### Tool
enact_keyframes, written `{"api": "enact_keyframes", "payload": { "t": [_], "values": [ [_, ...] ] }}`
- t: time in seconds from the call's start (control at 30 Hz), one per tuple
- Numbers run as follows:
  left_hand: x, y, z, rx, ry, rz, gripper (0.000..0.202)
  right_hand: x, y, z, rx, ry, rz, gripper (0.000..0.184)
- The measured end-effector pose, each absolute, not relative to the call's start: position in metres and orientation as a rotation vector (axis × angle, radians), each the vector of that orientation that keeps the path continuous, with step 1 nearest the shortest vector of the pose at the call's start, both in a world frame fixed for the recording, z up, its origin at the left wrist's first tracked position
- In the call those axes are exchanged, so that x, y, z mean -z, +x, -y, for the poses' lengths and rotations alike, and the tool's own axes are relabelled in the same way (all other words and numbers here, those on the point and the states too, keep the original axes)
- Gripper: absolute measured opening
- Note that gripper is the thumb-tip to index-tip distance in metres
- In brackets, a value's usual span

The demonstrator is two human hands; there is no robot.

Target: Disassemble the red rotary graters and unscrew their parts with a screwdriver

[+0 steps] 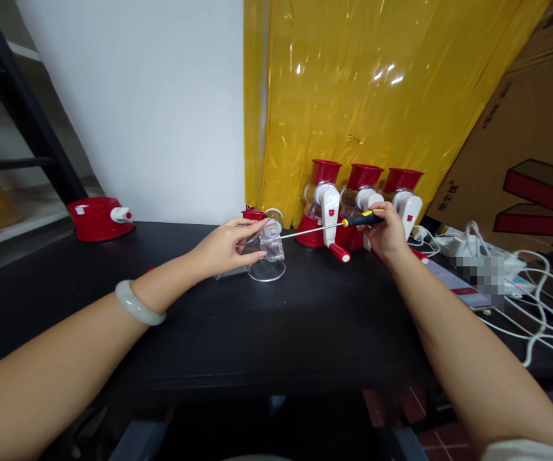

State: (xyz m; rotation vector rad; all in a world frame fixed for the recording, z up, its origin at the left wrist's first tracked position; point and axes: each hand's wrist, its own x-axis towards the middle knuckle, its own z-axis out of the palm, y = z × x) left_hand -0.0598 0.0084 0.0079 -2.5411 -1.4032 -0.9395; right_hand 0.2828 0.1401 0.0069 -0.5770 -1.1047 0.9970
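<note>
My left hand, with a pale bangle on its wrist, grips a clear plastic part between thumb and fingers, just above the black tabletop. My right hand is closed round the black and yellow handle of a long screwdriver. The screwdriver lies nearly level, and its shaft points left, with the tip at the clear part; whether the tip sits inside a screw is too small to tell. Close behind the clear part are a red piece and a metal grater drum, partly hidden by my left hand.
Three red and white rotary graters with crank handles, the nearest one at left, stand along the yellow film. A red suction base sits at the far left. To the right lie a phone, white cables and a cardboard box.
</note>
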Motion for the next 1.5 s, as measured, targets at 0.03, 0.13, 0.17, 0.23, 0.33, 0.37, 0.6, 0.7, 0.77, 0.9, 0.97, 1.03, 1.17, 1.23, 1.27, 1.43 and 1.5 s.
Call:
{"api": "enact_keyframes", "payload": {
  "t": [0.03,0.13,0.17,0.23,0.33,0.37,0.6,0.7,0.77,0.9,0.97,1.03,1.17,1.23,1.27,1.43,1.5],
  "values": [
    [-0.008,-0.060,-0.008,0.939,-2.540,1.405,0.067,-0.006,0.283,-0.141,-0.992,-0.573,1.112,0.023],
    [-0.007,-0.061,-0.009,0.939,-2.540,1.402,0.067,-0.004,0.283,-0.145,-0.953,-0.594,1.111,0.035],
    [-0.007,-0.061,-0.009,0.938,-2.542,1.403,0.067,-0.003,0.283,-0.147,-0.930,-0.616,1.114,0.040],
    [-0.006,-0.061,-0.010,0.946,-2.542,1.407,0.067,0.000,0.284,-0.151,-0.863,-0.661,1.141,0.049],
    [-0.005,-0.062,-0.010,0.954,-2.547,1.409,0.068,0.001,0.284,-0.153,-0.761,-0.686,1.191,0.051],
    [-0.006,-0.061,-0.010,0.954,-2.549,1.407,0.068,0.000,0.283,-0.152,-0.750,-0.683,1.191,0.048],
    [-0.007,-0.060,-0.010,0.947,-2.557,1.386,0.067,-0.007,0.284,-0.141,-0.985,-0.546,1.157,0.022],
    [-0.007,-0.060,-0.010,0.956,-2.552,1.382,0.066,-0.007,0.285,-0.142,-1.018,-0.537,1.143,0.026],
    [-0.007,-0.060,-0.009,0.951,-2.550,1.387,0.067,-0.006,0.284,-0.144,-0.986,-0.561,1.121,0.035],
    [-0.007,-0.060,-0.009,0.946,-2.552,1.398,0.067,-0.003,0.283,-0.149,-0.847,-0.657,1.133,0.040],
    [-0.007,-0.061,-0.009,0.956,-2.544,1.391,0.067,-0.004,0.283,-0.149,-0.827,-0.674,1.145,0.033],
    [-0.007,-0.061,-0.010,0.957,-2.542,1.386,0.067,-0.005,0.284,-0.147,-0.869,-0.648,1.132,0.026],
    [-0.007,-0.061,-0.010,0.951,-2.544,1.394,0.066,-0.006,0.286,-0.142,-0.979,-0.556,1.133,0.016],
    [-0.007,-0.061,-0.009,0.949,-2.541,1.401,0.067,-0.006,0.287,-0.141,-1.007,-0.533,1.146,0.013],
    [-0.007,-0.061,-0.009,0.946,-2.538,1.404,0.067,-0.006,0.287,-0.141,-1.015,-0.527,1.148,0.013],
    [-0.007,-0.061,-0.009,0.941,-2.536,1.407,0.067,-0.007,0.288,-0.140,-1.035,-0.495,1.170,0.012],
    [-0.007,-0.061,-0.009,0.941,-2.540,1.409,0.067,-0.007,0.288,-0.139,-1.041,-0.488,1.178,0.012]
  ]
}}
